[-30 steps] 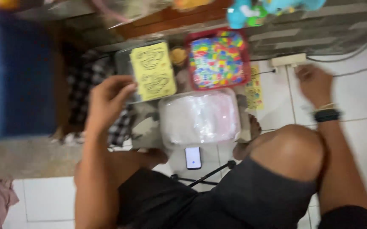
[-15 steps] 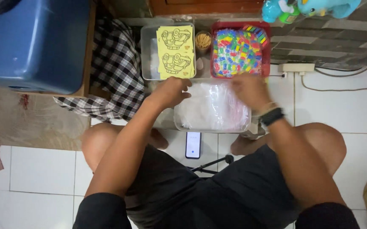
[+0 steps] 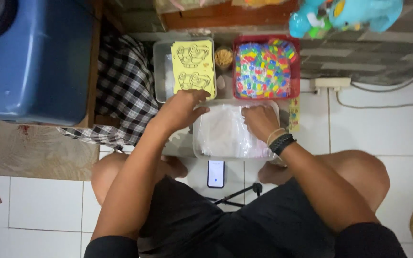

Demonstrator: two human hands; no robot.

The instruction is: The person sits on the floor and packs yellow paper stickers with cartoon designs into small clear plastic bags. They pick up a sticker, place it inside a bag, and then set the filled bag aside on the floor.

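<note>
A person sits on the white tile floor [image 3: 44, 210] with knees apart. Between the knees lies a clear plastic box [image 3: 206, 150] with a thin see-through bag [image 3: 225, 134] of white stuff inside it.

The left hand [image 3: 180, 111] rests on the box's top left corner. Its fingers [image 3: 198, 98] are curled down over the rim, and they seem to pinch the edge of the bag, but the view is too soft to be sure. The right hand [image 3: 260, 122] lies flat on top of the bag near the box's far right side. Its fingers [image 3: 250, 111] are spread a little and press down; they do not close around anything. A dark watch [image 3: 282, 142] sits on that wrist.

Just past the box stands a red tray [image 3: 297, 62] full of small bright pieces. Beside it is a grey tray [image 3: 159, 71] with a yellow sheet [image 3: 193, 67] of drawn pictures on top. A small cup [image 3: 223, 57] stands between the two trays.

A phone [image 3: 216, 173] lies on the floor close to the box's near edge. A checked cloth [image 3: 125, 91] is at the left, next to a big blue bin [image 3: 34, 62]. The floor to the right of the box is open.
</note>
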